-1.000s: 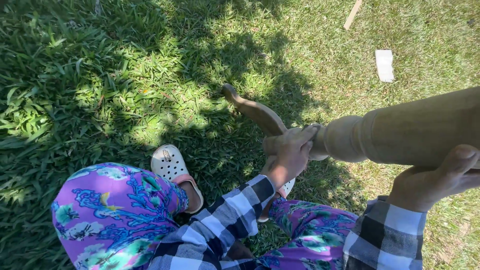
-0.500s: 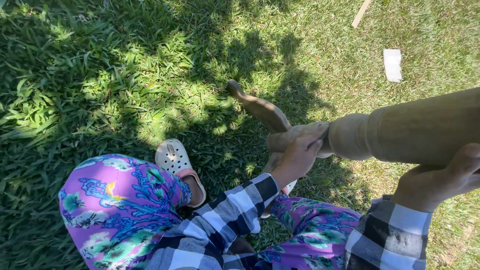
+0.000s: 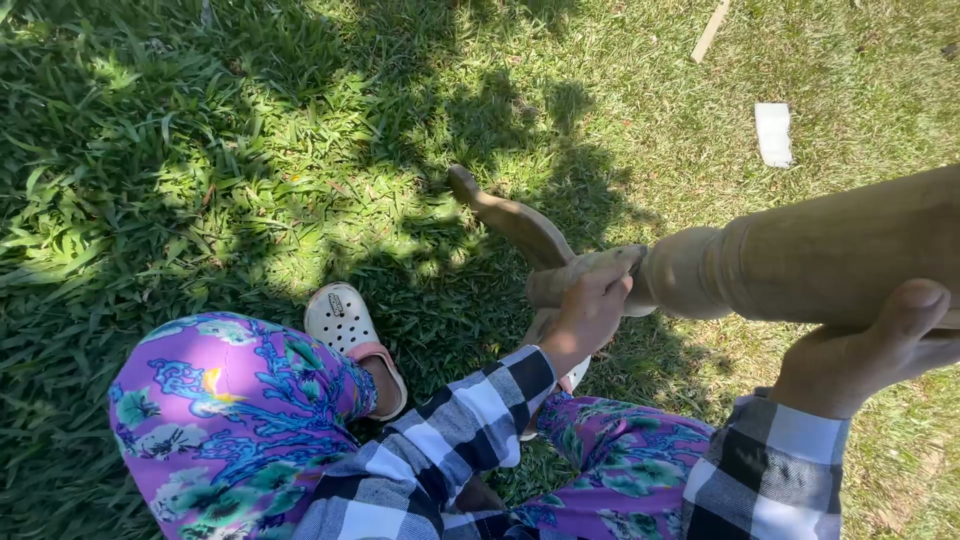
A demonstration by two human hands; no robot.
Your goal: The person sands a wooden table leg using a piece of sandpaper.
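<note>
A turned wooden post [image 3: 830, 255] lies tilted over the grass [image 3: 200, 150]. The right hand [image 3: 870, 350] cups it from below, bearing its weight; the left hand [image 3: 585, 315] clamps its narrow neck, steadying the curved foot [image 3: 510, 215].

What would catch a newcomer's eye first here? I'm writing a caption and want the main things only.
The big turned wooden post crossing the right side stands out, with the left hand gripping its narrow carved end and the right hand cupped under its thick part. Below, bright purple floral trousers fill the lower left, beside a white clog on sunlit grass.
</note>
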